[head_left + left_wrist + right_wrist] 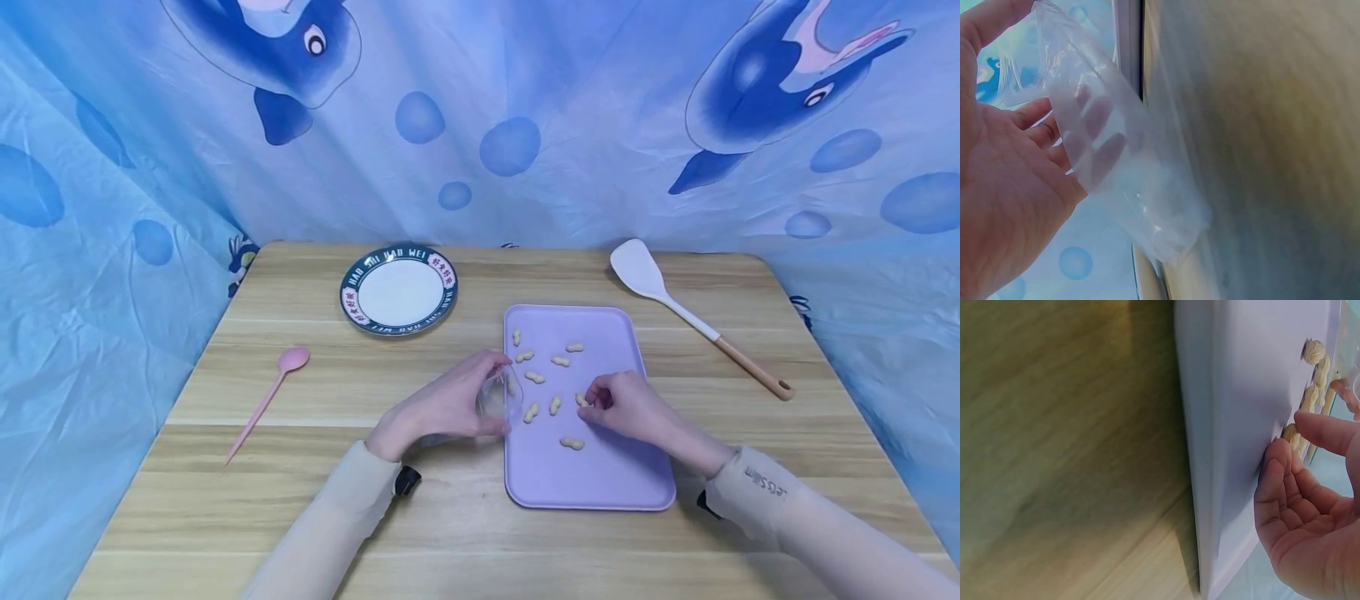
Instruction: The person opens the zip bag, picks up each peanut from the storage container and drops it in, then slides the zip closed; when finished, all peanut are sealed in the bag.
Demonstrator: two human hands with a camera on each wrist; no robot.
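My left hand [455, 398] holds a clear plastic bag [1129, 162] at the left edge of the lilac tray [600, 479]. In the left wrist view the thumb and fingers spread the bag's mouth, and some fingers show through the film. My right hand [628, 404] is low over the tray's right half, its thumb and index finger closing round a peanut [1291, 434]. Several other unshelled peanuts lie scattered on the tray, among them one peanut [572, 443] nearest the front and one peanut [517, 337] at the back left corner.
Behind the tray to the left stands a plate [401, 292] with a dark green patterned rim. A pink spoon [270, 400] lies at the left of the wooden table [450, 550]. To the right lies a white spatula [667, 300] with a wooden handle. A blue printed curtain hangs behind.
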